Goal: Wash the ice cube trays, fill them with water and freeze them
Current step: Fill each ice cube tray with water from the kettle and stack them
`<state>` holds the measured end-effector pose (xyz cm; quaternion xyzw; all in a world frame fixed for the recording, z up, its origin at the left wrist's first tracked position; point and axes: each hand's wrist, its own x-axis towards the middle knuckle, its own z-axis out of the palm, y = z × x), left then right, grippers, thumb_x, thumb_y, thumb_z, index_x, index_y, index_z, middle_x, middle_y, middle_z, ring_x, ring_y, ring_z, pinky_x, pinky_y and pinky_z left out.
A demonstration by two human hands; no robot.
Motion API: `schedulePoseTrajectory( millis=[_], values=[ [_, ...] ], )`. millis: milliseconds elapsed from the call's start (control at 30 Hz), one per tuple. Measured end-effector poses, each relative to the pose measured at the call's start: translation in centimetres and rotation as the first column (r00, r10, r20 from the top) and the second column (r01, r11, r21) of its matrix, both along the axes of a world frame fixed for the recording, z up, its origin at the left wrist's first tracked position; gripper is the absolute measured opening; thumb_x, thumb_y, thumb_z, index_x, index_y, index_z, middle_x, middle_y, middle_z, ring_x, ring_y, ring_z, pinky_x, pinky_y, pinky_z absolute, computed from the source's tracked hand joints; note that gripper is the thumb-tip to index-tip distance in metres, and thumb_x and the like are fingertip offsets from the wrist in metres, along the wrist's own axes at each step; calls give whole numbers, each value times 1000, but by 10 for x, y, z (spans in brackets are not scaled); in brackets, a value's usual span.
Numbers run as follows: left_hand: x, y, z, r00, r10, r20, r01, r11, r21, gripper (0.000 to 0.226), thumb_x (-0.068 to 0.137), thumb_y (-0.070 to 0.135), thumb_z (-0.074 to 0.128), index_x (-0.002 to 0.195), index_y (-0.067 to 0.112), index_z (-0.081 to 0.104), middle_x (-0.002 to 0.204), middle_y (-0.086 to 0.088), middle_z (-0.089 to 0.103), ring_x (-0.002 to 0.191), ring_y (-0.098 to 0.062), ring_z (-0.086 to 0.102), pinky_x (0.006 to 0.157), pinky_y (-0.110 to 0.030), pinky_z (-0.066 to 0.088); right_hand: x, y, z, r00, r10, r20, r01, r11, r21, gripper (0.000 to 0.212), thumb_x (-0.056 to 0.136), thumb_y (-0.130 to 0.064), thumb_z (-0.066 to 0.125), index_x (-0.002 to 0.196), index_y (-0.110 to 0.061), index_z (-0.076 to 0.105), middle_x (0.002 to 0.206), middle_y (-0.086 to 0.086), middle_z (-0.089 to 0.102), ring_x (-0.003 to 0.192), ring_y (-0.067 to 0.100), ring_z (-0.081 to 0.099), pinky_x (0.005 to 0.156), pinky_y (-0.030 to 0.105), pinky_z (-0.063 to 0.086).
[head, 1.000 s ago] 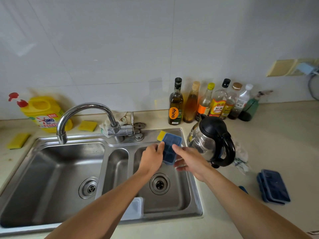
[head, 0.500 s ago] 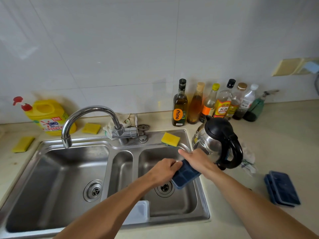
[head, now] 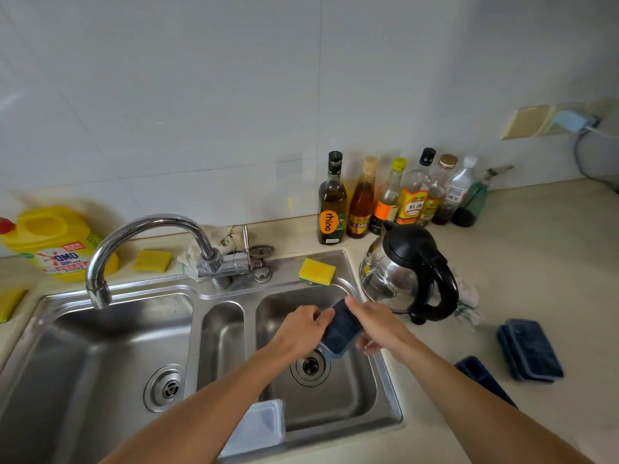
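Over the right basin of the steel sink I hold a dark blue ice cube tray, tilted on its side. My left hand grips its left edge and my right hand grips its right edge, thumb on top. Two more blue trays lie stacked on the counter at the right, and another blue tray piece shows beside my right forearm. A clear lid leans in the basin's near corner. The tap points over the left basin, with no water visible.
A yellow sponge sits on the sink rim behind the tray. A steel kettle stands right of the sink, several bottles behind it. A yellow detergent jug and more sponges are at the left.
Both hands brought the tray down from near the back rim by the sponge into the right basin and turned it onto its side.
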<state>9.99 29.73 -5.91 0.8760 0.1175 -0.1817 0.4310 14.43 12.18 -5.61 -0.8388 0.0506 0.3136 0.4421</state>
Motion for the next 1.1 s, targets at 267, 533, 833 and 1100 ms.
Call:
schedulePoseTrajectory(
  millis=[267, 533, 833, 1100],
  values=[
    [-5, -54, -12, 989, 134, 60, -127, 986, -105, 34, 108, 38, 37, 87, 18, 56, 83, -4, 64, 63, -9, 60, 49, -16, 43, -23, -48, 4, 998, -40, -57, 46, 993, 105, 44, 101, -51, 54, 105, -9, 66, 89, 12, 77, 62, 20, 69, 54, 29, 55],
    [-27, -163, -21, 982, 162, -92, -185, 904, -384, 32, 109, 37, 37, 103, 10, 55, 83, -10, 66, 50, -10, 59, 46, -27, 51, -46, -151, -3, 996, -61, -68, 67, 993, 101, 21, 96, -31, 64, 110, -15, 63, 85, 5, 77, 64, 17, 75, 54, 25, 56],
    [-7, -297, -10, 994, 69, -79, -92, 937, -337, 17, 102, 21, 56, 109, 9, 65, 102, -13, 72, 90, -27, 73, 70, -37, 64, -38, -307, -4, 984, -174, 29, 173, 983, 56, 17, 99, -24, 64, 104, -13, 51, 91, 16, 70, 58, 17, 68, 48, 26, 51],
    [18, -366, -5, 991, 102, -88, -128, 912, -389, 18, 100, 7, 53, 106, 5, 69, 101, -15, 74, 87, -27, 75, 71, -35, 63, -23, -367, -4, 965, -249, 80, 243, 967, 73, 24, 98, -5, 50, 103, -24, 64, 85, 11, 70, 60, 17, 63, 53, 27, 55]
  ],
)
